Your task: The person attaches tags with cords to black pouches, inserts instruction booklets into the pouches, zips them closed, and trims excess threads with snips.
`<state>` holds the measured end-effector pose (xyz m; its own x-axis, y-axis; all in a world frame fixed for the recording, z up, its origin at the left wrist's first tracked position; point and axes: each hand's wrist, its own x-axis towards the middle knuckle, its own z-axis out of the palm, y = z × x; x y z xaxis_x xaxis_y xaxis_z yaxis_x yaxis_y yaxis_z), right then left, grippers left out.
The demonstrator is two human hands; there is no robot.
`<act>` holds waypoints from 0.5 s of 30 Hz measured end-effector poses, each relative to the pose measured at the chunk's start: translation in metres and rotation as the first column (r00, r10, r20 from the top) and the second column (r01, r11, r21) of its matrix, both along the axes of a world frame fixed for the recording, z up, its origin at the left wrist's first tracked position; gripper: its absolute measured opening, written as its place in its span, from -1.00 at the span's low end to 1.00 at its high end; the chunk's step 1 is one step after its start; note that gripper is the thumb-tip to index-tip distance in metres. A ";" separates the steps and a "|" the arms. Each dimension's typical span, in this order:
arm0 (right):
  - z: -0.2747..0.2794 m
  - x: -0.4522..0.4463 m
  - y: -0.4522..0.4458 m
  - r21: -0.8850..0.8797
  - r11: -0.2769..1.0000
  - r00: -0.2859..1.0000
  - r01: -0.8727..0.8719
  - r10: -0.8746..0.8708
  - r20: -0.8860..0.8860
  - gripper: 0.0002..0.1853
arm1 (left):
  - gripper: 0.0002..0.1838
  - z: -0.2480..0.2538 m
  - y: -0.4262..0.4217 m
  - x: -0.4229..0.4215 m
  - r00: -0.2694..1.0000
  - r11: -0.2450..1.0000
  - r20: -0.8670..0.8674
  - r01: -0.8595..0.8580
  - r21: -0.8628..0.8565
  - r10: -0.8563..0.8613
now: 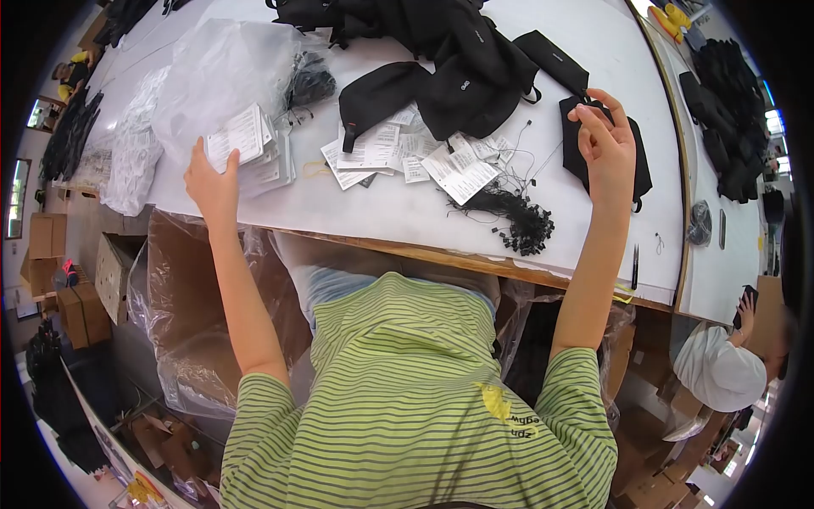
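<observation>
My left hand (pixel 212 182) is at the edge of a stack of white printed tags (pixel 242 136), thumb and fingers apart. Over a black pouch (pixel 574 140) on the right, my right hand (pixel 606 140) is raised with thumb and index finger curled together; whether anything small is between them is hard to make out. More white tags (pixel 462 170) lie loose in the middle, beside a bundle of black strings (pixel 517 222). Several black pouches (pixel 462 89) are heaped behind them, and another one (pixel 551 61) lies flat near the heap.
Clear plastic bags (pixel 216 76) cover the table's back left. A pen-like tool (pixel 635 266) lies near the front right edge. Beyond the divider, more black pouches (pixel 729 119) are piled. A person in white (pixel 721 369) holds a phone at the far right.
</observation>
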<state>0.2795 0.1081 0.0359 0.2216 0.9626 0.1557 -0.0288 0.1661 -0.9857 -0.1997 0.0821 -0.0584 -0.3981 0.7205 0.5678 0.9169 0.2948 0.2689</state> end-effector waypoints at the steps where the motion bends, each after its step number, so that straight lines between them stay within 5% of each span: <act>1: 0.002 -0.001 0.000 0.018 1.000 1.000 0.004 -0.004 -0.017 -0.60 | -0.35 0.000 0.000 0.003 0.996 0.999 -0.085 -0.016 0.037 0.019; 4: 0.010 0.005 0.000 0.157 0.987 1.000 0.025 -0.026 0.001 -0.62 | -0.52 0.016 -0.005 0.054 0.949 0.921 -0.011 0.309 0.236 -0.315; 8: 0.018 0.010 0.003 0.240 0.963 0.986 0.121 -0.145 0.084 -0.64 | -0.66 -0.010 -0.016 0.157 0.606 0.674 0.430 0.738 0.009 -0.669; 11: 0.005 0.022 0.010 0.055 0.998 0.973 -0.027 0.039 -0.227 -0.61 | -0.57 -0.042 -0.004 0.216 0.585 0.611 0.405 0.788 -0.077 -0.703; 15: 0.003 0.039 0.000 0.081 0.985 0.818 -0.149 0.169 -0.550 -0.66 | -0.55 -0.053 0.013 0.243 0.645 0.641 0.339 0.755 -0.138 -0.685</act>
